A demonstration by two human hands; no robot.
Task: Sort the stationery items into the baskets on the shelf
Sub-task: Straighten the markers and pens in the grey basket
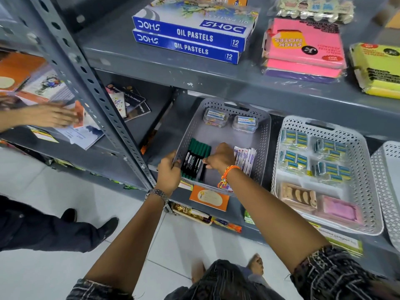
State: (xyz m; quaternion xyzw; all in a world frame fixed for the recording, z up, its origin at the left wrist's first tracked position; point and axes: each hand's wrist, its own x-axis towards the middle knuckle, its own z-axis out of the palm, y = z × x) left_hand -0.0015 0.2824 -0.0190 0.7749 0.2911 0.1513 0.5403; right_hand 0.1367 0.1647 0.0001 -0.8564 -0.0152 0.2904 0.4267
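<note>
Pinching a black marker with a green cap (202, 167), the right hand (219, 158) sets it beside the row of matching green-capped markers (194, 158) inside the grey perforated plastic basket (265, 135). The left hand (168, 174) has its grip closed on the basket's near-left rim. Risk: the basket overhangs the grey metal shelf (216, 83); a careless pull could tip it.

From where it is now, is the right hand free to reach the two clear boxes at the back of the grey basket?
Probably yes. The right hand is already inside the grey basket, and bare floor lies between it and the clear boxes.
</note>
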